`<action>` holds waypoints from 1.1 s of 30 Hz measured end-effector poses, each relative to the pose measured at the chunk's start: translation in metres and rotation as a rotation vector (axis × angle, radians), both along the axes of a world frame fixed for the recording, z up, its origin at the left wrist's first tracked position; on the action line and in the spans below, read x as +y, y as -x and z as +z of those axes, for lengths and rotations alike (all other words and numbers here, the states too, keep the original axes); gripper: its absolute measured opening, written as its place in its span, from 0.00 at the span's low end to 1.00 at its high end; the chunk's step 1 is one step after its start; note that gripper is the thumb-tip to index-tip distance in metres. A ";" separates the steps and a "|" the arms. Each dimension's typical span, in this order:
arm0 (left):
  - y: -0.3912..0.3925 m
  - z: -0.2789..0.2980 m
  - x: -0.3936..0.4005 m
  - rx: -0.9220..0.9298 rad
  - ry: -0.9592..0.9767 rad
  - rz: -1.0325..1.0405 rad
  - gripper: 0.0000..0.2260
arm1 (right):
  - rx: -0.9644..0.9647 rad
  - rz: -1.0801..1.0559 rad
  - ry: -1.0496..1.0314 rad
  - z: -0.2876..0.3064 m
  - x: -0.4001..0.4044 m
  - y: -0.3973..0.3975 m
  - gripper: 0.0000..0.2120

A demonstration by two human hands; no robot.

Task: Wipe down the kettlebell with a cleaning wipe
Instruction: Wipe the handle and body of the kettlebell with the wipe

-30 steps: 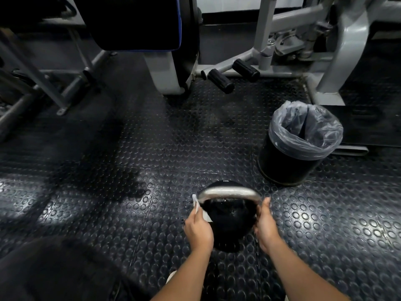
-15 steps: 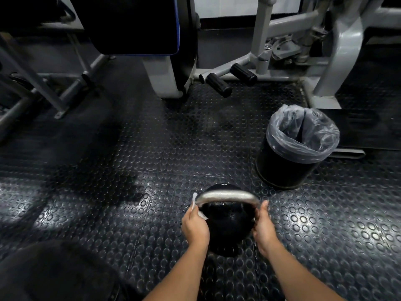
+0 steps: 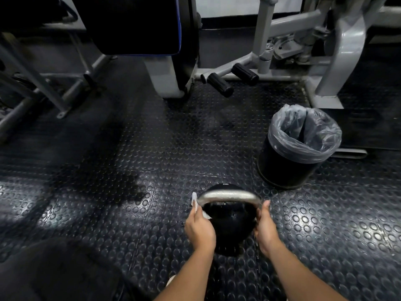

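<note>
Hands flank the kettlebell [image 3: 230, 227], which sits on the studded rubber floor [image 3: 108, 192] low in the frame, close to the person. Left hand [image 3: 199, 230] pinches a white wipe [image 3: 196, 204] against the left end of the steel handle [image 3: 230, 195], where the handle bends down toward the black ball; fingers curl round the wipe, thumb side up. Right hand [image 3: 265, 229] grips the handle's right end, fingers wrapped behind it, thumb pointing up along the outside; it looks to be steadying the weight. Both forearms reach in from the bottom edge, angled inward, wrists fairly straight. Step in hand, as judged: wiping the handle, starting at its left corner. Most of the handle top and the ball appear unwiped, though that cannot be confirmed from the surface. Next move likely calls for sliding the wipe along the handle's arc toward the right hand, which must then shift off to free that end. Lined bin [image 3: 301, 146] stands well apart to the right and beyond; gym machine frames [image 3: 338, 61] lie further back.
</note>
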State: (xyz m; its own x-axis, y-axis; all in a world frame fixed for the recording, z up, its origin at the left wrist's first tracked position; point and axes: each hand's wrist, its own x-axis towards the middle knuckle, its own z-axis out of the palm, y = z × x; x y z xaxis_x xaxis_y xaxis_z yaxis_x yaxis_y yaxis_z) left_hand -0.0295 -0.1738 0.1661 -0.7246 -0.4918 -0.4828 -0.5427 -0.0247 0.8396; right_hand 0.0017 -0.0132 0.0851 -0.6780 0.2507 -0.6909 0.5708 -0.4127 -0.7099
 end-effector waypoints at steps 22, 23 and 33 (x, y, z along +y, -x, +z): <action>-0.002 0.004 0.003 -0.027 -0.074 0.016 0.13 | 0.039 0.012 0.002 -0.007 0.002 0.001 0.50; -0.003 0.003 0.002 -0.035 -0.072 0.014 0.12 | 0.027 0.008 -0.004 -0.009 0.002 0.001 0.50; 0.003 -0.005 -0.003 -0.018 -0.076 0.041 0.12 | -0.018 0.004 -0.023 -0.017 0.004 0.003 0.51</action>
